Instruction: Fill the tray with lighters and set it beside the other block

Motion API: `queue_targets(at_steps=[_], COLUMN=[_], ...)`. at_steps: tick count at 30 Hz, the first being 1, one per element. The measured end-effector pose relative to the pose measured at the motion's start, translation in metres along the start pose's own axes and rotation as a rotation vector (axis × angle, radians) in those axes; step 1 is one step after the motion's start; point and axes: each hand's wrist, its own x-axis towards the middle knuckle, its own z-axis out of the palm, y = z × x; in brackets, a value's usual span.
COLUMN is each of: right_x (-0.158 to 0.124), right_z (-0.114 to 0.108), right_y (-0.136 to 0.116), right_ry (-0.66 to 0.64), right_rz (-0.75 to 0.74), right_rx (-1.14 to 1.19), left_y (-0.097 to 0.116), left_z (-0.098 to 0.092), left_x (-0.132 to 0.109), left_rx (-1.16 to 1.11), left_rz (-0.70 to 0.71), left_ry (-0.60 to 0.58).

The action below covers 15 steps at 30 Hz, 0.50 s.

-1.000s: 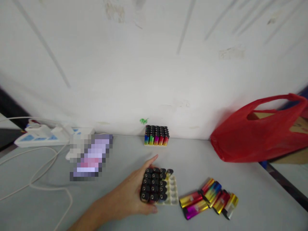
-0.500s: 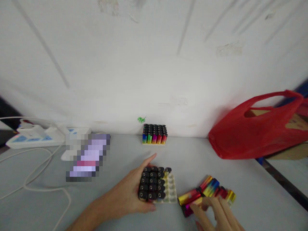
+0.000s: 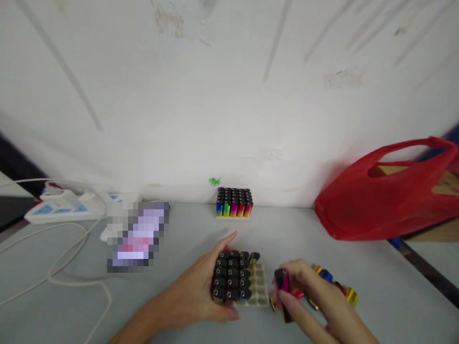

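My left hand (image 3: pixel 195 289) is wrapped round the left side of a pale plastic tray (image 3: pixel 260 282) with moulded slots. Black-topped lighters (image 3: pixel 232 273) stand upright in its left columns; slots on the right side hold none. My right hand (image 3: pixel 315 294) grips a magenta lighter (image 3: pixel 283 279), black top up, between thumb and fingers, just right of the tray and apart from it. Loose shiny lighters (image 3: pixel 351 296) in gold, blue and red lie under and behind that hand, partly hidden by it.
Against the wall stands a second tray (image 3: pixel 233 218) filled with colourful lighters. A red plastic bag (image 3: pixel 380 200) rests at the right near the table's edge. To the left are a blurred-out phone (image 3: pixel 143 236), a power strip (image 3: pixel 64 210) and white cables (image 3: pixel 71 283).
My right hand has picked the magenta lighter from the loose pile, turned it upright and brought it up beside the tray. My left hand keeps its hold; the view has shifted slightly.
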Motion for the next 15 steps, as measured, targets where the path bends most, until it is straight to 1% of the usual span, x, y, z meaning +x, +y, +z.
queue_targets(at_steps=[2, 3, 5, 7, 10, 13, 15], right_x=[0.021, 0.031, 0.051, 0.067, 0.082, 0.088, 0.087], right_z=[-0.007, -0.008, -0.005, 0.003, 0.015, 0.024, 0.027], right_y=[-0.013, -0.016, -0.019, -0.017, -0.010, 0.004, 0.015], right_ry=[-0.058, -0.052, -0.038, -0.032, -0.024, 0.039, 0.068], right_rz=[0.137, 0.198, 0.236, 0.254, 0.236, 0.161, 0.161], right_rx=[0.311, 0.463, 0.703, 0.863, 0.982, 0.959, 0.964], left_y=[0.002, 0.002, 0.002, 0.000, -0.001, -0.001, -0.001], left_z=[-0.001, -0.002, -0.004, -0.005, -0.004, -0.003, -0.001], left_x=[0.000, 0.001, 0.002, 0.003, 0.003, 0.003, 0.003], left_rx=[-0.016, -0.036, -0.073, -0.079, -0.071, -0.063, -0.054], left_rz=[0.058, 0.086, 0.116, 0.122, 0.096, 0.087, 0.080], left_ry=[0.010, 0.014, 0.021, 0.025, 0.005, 0.004, 0.010])
